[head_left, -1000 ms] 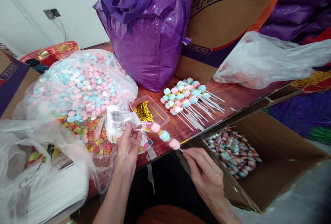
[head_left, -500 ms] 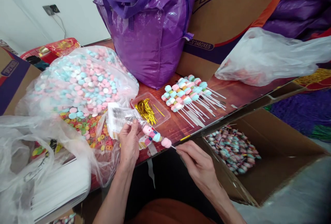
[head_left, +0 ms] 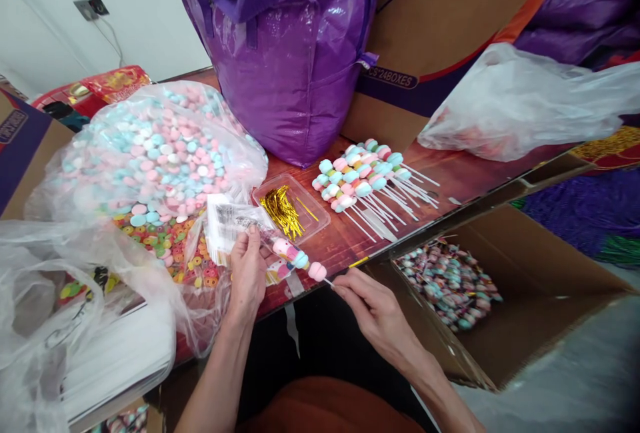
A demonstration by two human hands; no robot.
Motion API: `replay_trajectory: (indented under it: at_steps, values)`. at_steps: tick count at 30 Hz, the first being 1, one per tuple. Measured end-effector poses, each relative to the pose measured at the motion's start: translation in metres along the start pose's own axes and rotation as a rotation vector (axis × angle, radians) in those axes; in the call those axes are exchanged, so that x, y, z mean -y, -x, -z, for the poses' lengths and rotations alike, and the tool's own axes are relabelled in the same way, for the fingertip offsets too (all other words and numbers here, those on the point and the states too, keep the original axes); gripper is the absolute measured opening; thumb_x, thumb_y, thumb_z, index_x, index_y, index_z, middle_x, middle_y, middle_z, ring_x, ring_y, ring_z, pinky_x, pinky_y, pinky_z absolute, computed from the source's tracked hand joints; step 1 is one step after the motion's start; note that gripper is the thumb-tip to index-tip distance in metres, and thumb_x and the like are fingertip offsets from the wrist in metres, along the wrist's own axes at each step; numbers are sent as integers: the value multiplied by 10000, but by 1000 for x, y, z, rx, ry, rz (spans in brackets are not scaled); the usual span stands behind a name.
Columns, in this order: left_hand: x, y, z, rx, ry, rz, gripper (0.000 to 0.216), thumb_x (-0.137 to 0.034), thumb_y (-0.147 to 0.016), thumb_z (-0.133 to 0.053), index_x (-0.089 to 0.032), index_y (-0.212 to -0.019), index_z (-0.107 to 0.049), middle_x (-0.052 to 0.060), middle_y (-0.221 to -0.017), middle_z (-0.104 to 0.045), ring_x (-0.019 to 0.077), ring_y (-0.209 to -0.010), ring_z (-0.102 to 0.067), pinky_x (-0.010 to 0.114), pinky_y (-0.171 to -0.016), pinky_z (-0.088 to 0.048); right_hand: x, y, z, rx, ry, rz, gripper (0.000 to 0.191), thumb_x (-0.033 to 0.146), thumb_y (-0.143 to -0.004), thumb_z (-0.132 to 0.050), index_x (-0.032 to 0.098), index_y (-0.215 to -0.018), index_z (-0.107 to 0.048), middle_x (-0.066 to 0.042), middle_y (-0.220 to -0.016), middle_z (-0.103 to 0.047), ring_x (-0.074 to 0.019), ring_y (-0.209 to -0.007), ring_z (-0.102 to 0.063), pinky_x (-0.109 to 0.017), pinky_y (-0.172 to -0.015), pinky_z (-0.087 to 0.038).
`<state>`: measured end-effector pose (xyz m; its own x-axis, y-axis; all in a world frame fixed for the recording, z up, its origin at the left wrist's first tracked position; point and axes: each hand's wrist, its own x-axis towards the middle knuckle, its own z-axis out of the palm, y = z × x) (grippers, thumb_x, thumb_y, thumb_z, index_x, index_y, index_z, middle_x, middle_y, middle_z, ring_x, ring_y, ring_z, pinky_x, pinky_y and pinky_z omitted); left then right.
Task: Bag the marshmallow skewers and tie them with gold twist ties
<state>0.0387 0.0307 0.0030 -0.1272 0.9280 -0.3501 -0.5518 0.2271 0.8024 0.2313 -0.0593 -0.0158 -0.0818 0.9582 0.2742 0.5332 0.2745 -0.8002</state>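
Between my hands is a marshmallow skewer [head_left: 317,271], pink and blue pieces on a white stick. My right hand [head_left: 373,303] pinches the bare end of its stick. The skewer's far part lies inside a clear printed wrapper [head_left: 281,246], whose upper end my left hand [head_left: 249,266] grips between thumb and fingers. A stack of flat wrappers [head_left: 220,223] lies just behind my left hand. Past it, a clear plastic tray [head_left: 320,220] holds gold twist ties [head_left: 283,210]. More marshmallow skewers [head_left: 357,176] lie in a pile on the table, sticks toward the right.
A large clear bag of marshmallows [head_left: 150,146] and ring-shaped gummies [head_left: 195,260] fill the left. White sticks [head_left: 120,360] lie at lower left. Behind stands a purple bag [head_left: 295,66]. An open carton [head_left: 540,286] of wrapped skewers sits below the table edge at right.
The skewer and my right hand have shifted slightly up and left, and the skewer sits a little further into the wrapper. My view has also moved slightly.
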Motion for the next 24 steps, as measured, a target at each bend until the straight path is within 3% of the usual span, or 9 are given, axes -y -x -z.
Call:
replay_trajectory:
  at_steps: [8, 11, 15, 18, 21, 24]
  values:
    - [6, 12, -6, 82, -50, 28, 413, -423, -657, -873, -151, -890, -667, 76, -850, -760, 207, -806, -736, 315, -747, -564, 0, 7, -9, -76, 200, 69, 218, 237, -988, -503, 215, -1013, -718, -78, -845, -677, -192, -760, -649, -306, -733, -523]
    - [9, 13, -5, 125, 13, 51, 369, -423, -693, -853, -163, -884, -674, 77, -876, -765, 209, -833, -742, 303, -745, -561, 6, 7, -9, 2, -9, -56, 247, 312, -996, -491, 218, -967, -717, -67, -851, -676, -185, -767, -637, -296, -712, -518]
    - [12, 11, -2, 143, 75, 76, 352, -436, -711, -841, -171, -878, -681, 91, -927, -772, 223, -867, -749, 276, -702, -556, 12, 2, -5, 203, -510, -397, 314, 438, -960, -549, 176, -875, -701, 17, -635, -502, -113, -557, -450, -232, -509, -381]
    - [14, 10, -2, 143, 83, 82, 348, -439, -727, -830, -164, -880, -683, 96, -945, -769, 238, -896, -749, 292, -712, -560, 12, 0, -8, 194, -770, -555, 381, 516, -879, -646, 140, -865, -707, 48, -591, -413, -86, -509, -342, -223, -465, -291]
    - [18, 14, -4, 157, 74, 92, 362, -453, -726, -826, -165, -879, -670, 91, -921, -770, 246, -893, -748, 302, -709, -560, 13, 0, -14, 178, -802, -586, 389, 522, -865, -659, 135, -867, -697, 50, -588, -411, -82, -493, -337, -227, -461, -276]
    - [22, 18, -6, 168, 46, 111, 373, -461, -730, -821, -169, -897, -658, 93, -901, -772, 255, -895, -750, 297, -691, -553, 18, -1, -20, 140, -626, -502, 331, 476, -912, -600, 158, -861, -679, 31, -619, -458, -100, -528, -394, -231, -479, -319]
